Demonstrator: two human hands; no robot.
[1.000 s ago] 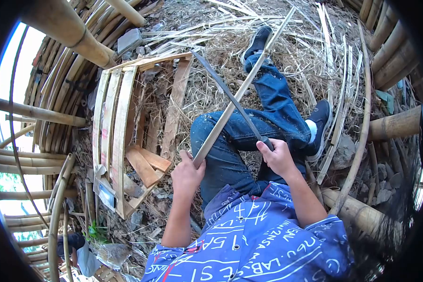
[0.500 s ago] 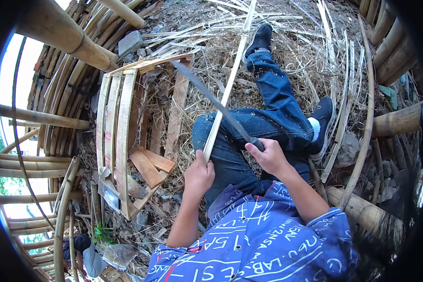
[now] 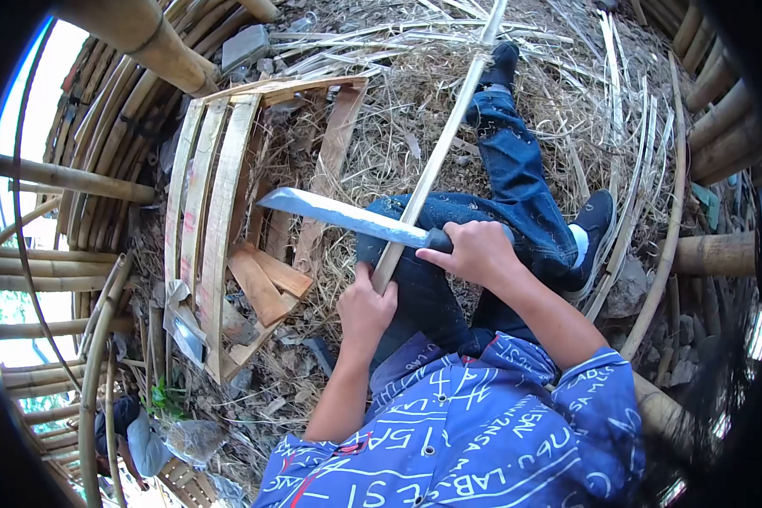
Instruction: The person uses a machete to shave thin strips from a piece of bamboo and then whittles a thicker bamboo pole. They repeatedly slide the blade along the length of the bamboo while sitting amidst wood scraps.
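Note:
My left hand [image 3: 367,306] is closed around the near end of a long pale bamboo strip [image 3: 449,131], just above my knee. The strip slants away across my thigh toward my outstretched foot. In my right hand [image 3: 478,252] is the dark handle of a machete [image 3: 347,218]. Its broad blade points left and lies across the strip, a short way beyond my left hand, with the flat side showing. Fine shavings cling to my jeans [image 3: 516,169].
A wooden crate [image 3: 222,203] with slatted sides lies on the left, loose boards [image 3: 262,279] inside it. Shavings [image 3: 415,102] and split strips cover the ground. Bamboo poles [image 3: 68,182] stand around me. Another person [image 3: 135,436] is at lower left.
The machete blade has swung down toward me and turned to show its flat side. My right hand has shifted slightly up. The view has moved a little.

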